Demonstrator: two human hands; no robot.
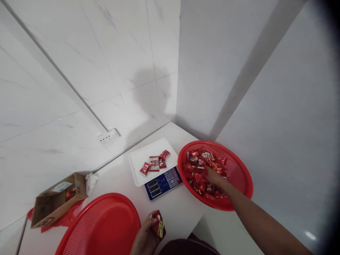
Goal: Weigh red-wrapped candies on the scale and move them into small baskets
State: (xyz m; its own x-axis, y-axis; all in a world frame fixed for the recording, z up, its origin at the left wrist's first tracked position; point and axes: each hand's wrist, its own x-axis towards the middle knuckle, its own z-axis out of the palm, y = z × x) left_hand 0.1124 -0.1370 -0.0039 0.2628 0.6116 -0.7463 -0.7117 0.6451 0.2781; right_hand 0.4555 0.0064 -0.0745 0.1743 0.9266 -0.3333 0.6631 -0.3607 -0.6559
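Observation:
At the bottom centre, my left hand (146, 232) is closed around red and gold wrapped candies (160, 226). My right hand (213, 176) reaches into a red plastic basket (243, 177) on the right, among many small red candy packets (198, 177). Its fingertips are down in the pile, so what they grip, if anything, is hidden. Between the hands stands a scale with a blue keypad panel (162, 186). Its white tray (139, 179) carries several red and white packets (154, 163).
A second red basket (111, 226) is at the lower left, its red bottom showing. Behind it sits an open cardboard box (50, 203) with some red packets inside, beside crumpled clear plastic (91, 182). The white table (183, 205) meets walls at the corner; a power socket (109, 136) is on the left wall.

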